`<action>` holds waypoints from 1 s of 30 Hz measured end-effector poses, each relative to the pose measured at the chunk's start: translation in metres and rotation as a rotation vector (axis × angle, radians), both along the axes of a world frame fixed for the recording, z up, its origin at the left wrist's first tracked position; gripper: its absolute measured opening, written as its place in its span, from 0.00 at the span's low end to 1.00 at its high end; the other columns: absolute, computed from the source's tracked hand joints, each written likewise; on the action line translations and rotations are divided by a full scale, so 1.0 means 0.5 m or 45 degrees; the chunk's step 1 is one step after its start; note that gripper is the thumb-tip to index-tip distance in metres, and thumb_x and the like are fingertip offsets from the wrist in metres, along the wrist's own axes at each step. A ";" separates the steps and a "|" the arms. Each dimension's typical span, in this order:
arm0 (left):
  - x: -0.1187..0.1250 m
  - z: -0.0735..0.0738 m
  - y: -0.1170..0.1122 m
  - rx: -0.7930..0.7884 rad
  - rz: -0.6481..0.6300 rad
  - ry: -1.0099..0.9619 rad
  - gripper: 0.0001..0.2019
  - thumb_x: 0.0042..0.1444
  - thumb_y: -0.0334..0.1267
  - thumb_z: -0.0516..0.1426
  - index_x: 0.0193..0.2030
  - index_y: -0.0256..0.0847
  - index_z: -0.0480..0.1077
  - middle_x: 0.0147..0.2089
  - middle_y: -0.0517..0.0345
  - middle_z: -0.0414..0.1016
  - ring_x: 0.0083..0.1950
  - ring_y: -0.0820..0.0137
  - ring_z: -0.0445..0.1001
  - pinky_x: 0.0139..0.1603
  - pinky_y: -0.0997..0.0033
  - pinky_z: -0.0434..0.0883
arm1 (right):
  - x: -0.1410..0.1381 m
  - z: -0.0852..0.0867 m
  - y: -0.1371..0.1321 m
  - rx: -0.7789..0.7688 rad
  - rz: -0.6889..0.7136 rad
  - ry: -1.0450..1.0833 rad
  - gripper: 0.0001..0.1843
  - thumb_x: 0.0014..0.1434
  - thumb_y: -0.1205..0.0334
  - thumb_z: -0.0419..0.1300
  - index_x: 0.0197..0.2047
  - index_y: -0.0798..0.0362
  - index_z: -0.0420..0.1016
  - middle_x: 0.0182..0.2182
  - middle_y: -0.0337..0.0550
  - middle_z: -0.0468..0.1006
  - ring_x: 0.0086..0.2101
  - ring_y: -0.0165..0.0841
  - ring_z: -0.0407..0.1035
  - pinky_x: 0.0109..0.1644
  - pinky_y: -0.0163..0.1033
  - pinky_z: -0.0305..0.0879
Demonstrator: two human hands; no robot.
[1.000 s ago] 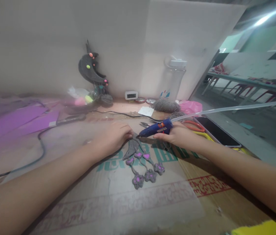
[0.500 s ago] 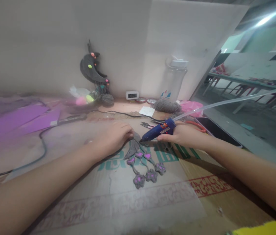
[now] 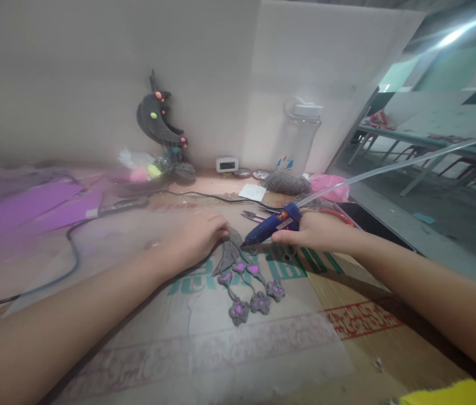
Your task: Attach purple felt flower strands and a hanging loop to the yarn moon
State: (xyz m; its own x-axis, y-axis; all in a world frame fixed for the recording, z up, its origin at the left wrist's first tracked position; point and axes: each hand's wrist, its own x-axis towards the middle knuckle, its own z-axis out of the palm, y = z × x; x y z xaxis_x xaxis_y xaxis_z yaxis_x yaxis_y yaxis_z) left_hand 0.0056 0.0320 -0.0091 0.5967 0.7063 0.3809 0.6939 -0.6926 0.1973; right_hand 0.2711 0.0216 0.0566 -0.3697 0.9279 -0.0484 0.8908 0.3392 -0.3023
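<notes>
My right hand point(image 3: 320, 229) grips a blue glue gun point(image 3: 275, 223) with a long clear glue stick point(image 3: 389, 169) sticking out behind it. The nozzle points down and left at the top of a grey felt ornament point(image 3: 244, 273) with purple hearts and paw shapes on dangling strands. My left hand point(image 3: 198, 235) rests palm down on the cardboard, its fingertips pinning the upper end of the ornament right beside the nozzle.
Cardboard sheet point(image 3: 221, 337) covers the table. Black cable point(image 3: 73, 247) runs across the left. Scissors with red handles point(image 3: 334, 216), a dark tablet point(image 3: 372, 225), grey yarn point(image 3: 286, 183), a water bottle point(image 3: 300, 138), a small clock point(image 3: 226, 164), a dark crescent decoration point(image 3: 159, 121) and purple sheets point(image 3: 22, 208) stand around.
The glue gun has tilted more steeply, its nozzle lowering toward the ornament's top and the glue stick's far end rising. My left hand stays put.
</notes>
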 end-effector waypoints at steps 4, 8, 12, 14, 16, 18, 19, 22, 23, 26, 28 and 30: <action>0.000 0.000 -0.002 0.022 -0.004 -0.011 0.09 0.64 0.35 0.51 0.37 0.39 0.71 0.39 0.54 0.75 0.42 0.65 0.72 0.46 0.64 0.67 | 0.007 -0.002 0.014 -0.186 0.085 0.299 0.26 0.60 0.43 0.52 0.21 0.54 0.72 0.21 0.41 0.75 0.23 0.29 0.67 0.30 0.34 0.62; 0.000 0.001 -0.003 0.012 -0.013 -0.016 0.09 0.64 0.36 0.50 0.37 0.39 0.71 0.39 0.53 0.75 0.42 0.64 0.71 0.45 0.64 0.67 | 0.020 -0.011 0.029 -0.126 0.012 0.593 0.30 0.61 0.39 0.49 0.27 0.57 0.76 0.19 0.41 0.71 0.21 0.28 0.62 0.26 0.33 0.58; 0.000 -0.001 -0.002 0.026 -0.023 -0.031 0.09 0.64 0.35 0.50 0.37 0.39 0.71 0.38 0.54 0.75 0.42 0.64 0.72 0.45 0.64 0.67 | 0.036 0.001 0.034 -0.099 -0.031 0.598 0.32 0.59 0.35 0.49 0.30 0.56 0.78 0.18 0.40 0.70 0.20 0.28 0.60 0.25 0.33 0.57; 0.000 -0.004 0.000 0.044 -0.020 -0.031 0.09 0.64 0.35 0.50 0.37 0.39 0.71 0.38 0.54 0.75 0.42 0.64 0.72 0.45 0.64 0.68 | 0.043 0.014 0.038 -0.060 -0.055 0.496 0.32 0.58 0.35 0.51 0.32 0.56 0.79 0.20 0.40 0.72 0.21 0.28 0.62 0.25 0.33 0.58; 0.000 -0.008 0.002 0.056 -0.016 -0.037 0.09 0.64 0.36 0.51 0.37 0.39 0.71 0.38 0.54 0.75 0.42 0.64 0.72 0.45 0.63 0.68 | 0.046 0.023 0.048 0.060 -0.182 0.408 0.31 0.57 0.34 0.52 0.33 0.56 0.79 0.21 0.41 0.73 0.22 0.30 0.65 0.25 0.33 0.58; 0.000 -0.010 0.004 0.052 -0.015 -0.047 0.09 0.64 0.37 0.50 0.37 0.39 0.71 0.38 0.53 0.75 0.43 0.63 0.73 0.45 0.62 0.68 | 0.042 0.029 0.065 0.173 -0.323 0.370 0.31 0.57 0.35 0.51 0.35 0.56 0.78 0.22 0.42 0.75 0.23 0.32 0.67 0.26 0.34 0.60; 0.000 -0.011 0.005 0.050 -0.015 -0.050 0.10 0.64 0.37 0.50 0.37 0.39 0.71 0.38 0.53 0.76 0.43 0.63 0.73 0.45 0.62 0.68 | 0.038 0.029 0.077 0.206 -0.344 0.359 0.30 0.58 0.36 0.51 0.36 0.56 0.78 0.24 0.43 0.76 0.25 0.33 0.69 0.27 0.34 0.61; -0.001 -0.013 0.006 0.046 -0.015 -0.034 0.10 0.65 0.37 0.49 0.38 0.39 0.71 0.39 0.52 0.76 0.42 0.63 0.74 0.45 0.62 0.68 | 0.019 0.026 0.124 0.296 -0.267 0.295 0.24 0.58 0.42 0.55 0.42 0.54 0.78 0.34 0.45 0.80 0.34 0.35 0.72 0.36 0.34 0.65; -0.001 -0.013 0.006 0.049 -0.014 -0.029 0.10 0.65 0.37 0.49 0.38 0.39 0.71 0.39 0.52 0.77 0.42 0.63 0.74 0.45 0.62 0.68 | 0.012 0.023 0.143 0.311 -0.247 0.269 0.22 0.58 0.44 0.56 0.43 0.54 0.78 0.37 0.45 0.81 0.37 0.35 0.73 0.38 0.34 0.65; -0.002 -0.012 0.005 0.055 -0.020 -0.035 0.10 0.65 0.36 0.50 0.37 0.39 0.70 0.39 0.52 0.76 0.42 0.63 0.73 0.45 0.62 0.68 | -0.002 0.005 0.200 0.272 -0.266 0.243 0.21 0.58 0.46 0.57 0.41 0.56 0.78 0.36 0.46 0.81 0.33 0.34 0.73 0.37 0.34 0.65; -0.002 -0.011 0.003 0.064 -0.030 -0.050 0.09 0.65 0.36 0.50 0.37 0.39 0.70 0.39 0.53 0.76 0.42 0.64 0.72 0.46 0.62 0.68 | -0.006 -0.011 0.231 0.262 -0.288 0.231 0.22 0.58 0.47 0.58 0.42 0.57 0.78 0.34 0.46 0.81 0.31 0.33 0.72 0.35 0.34 0.65; -0.002 -0.010 0.002 0.069 -0.035 -0.058 0.08 0.65 0.36 0.50 0.37 0.39 0.69 0.39 0.53 0.75 0.42 0.64 0.72 0.46 0.62 0.68 | -0.004 -0.026 0.249 0.275 -0.299 0.212 0.23 0.56 0.46 0.60 0.43 0.58 0.77 0.34 0.46 0.81 0.31 0.33 0.72 0.37 0.35 0.65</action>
